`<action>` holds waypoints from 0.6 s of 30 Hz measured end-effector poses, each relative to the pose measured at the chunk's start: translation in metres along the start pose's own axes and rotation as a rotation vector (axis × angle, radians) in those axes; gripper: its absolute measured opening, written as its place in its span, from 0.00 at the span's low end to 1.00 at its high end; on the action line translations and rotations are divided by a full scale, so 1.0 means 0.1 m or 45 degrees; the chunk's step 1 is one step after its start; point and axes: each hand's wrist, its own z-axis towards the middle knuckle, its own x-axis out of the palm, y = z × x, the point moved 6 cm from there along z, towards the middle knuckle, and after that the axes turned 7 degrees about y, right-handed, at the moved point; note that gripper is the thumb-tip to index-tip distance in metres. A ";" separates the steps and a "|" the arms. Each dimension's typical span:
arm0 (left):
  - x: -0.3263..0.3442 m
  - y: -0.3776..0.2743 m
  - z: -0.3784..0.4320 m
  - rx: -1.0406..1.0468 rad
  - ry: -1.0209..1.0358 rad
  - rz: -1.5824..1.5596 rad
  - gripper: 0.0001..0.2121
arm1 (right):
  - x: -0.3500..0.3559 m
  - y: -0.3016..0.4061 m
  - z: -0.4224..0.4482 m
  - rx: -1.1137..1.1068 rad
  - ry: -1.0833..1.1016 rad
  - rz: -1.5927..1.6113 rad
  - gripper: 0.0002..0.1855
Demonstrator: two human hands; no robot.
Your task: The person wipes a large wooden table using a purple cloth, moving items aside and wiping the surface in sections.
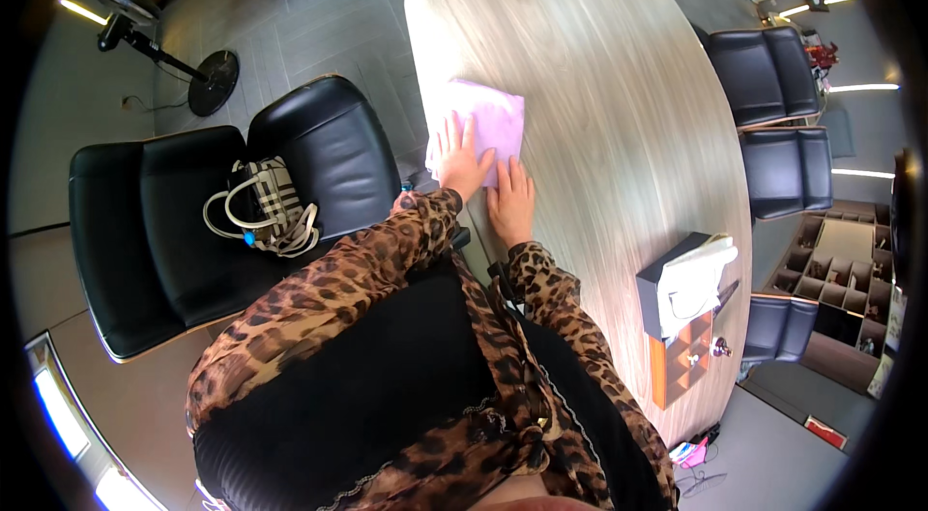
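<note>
A folded pink-lilac cloth (500, 116) lies on the wood-grain table (580, 76), close to its left edge. My left hand (460, 161) rests flat on the cloth, palm down, with its fingers spread. Lower and to the right, my right hand (513, 206) touches the cloth's near edge with its fingertips. The two hands are close together, with the left thumb near the right fingers. Neither hand grips anything that I can see; what is under the palms is hidden.
A black chair (196, 235) on the left holds a checked handbag (272, 206). On the table's right stand a dark box with white tissue (692, 286) and a wooden compartment tray (685, 359). Black chairs (761, 76) line the far side. A pedestal fan (210, 79) stands upper left.
</note>
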 end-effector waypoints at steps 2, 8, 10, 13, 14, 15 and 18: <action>-0.07 0.06 0.08 0.026 0.006 0.023 0.36 | 0.04 0.04 -0.09 0.027 -0.015 0.006 0.29; -0.19 0.24 0.41 0.057 0.043 0.078 0.37 | 0.02 0.19 -0.31 0.019 -0.058 -0.140 0.30; -0.20 0.32 0.51 -0.030 0.104 0.156 0.38 | 0.01 0.23 -0.38 0.032 -0.041 -0.158 0.30; -0.31 0.50 0.70 -0.064 0.098 0.216 0.39 | 0.04 0.33 -0.51 0.050 -0.003 -0.147 0.29; -0.36 0.56 0.73 -0.056 0.098 0.215 0.39 | 0.05 0.36 -0.55 0.048 0.016 -0.124 0.29; -0.40 0.65 0.77 -0.035 0.082 0.228 0.39 | 0.06 0.40 -0.61 0.060 -0.002 -0.124 0.29; -0.47 0.87 0.82 -0.014 0.097 0.238 0.39 | 0.09 0.51 -0.91 0.064 0.093 -0.056 0.29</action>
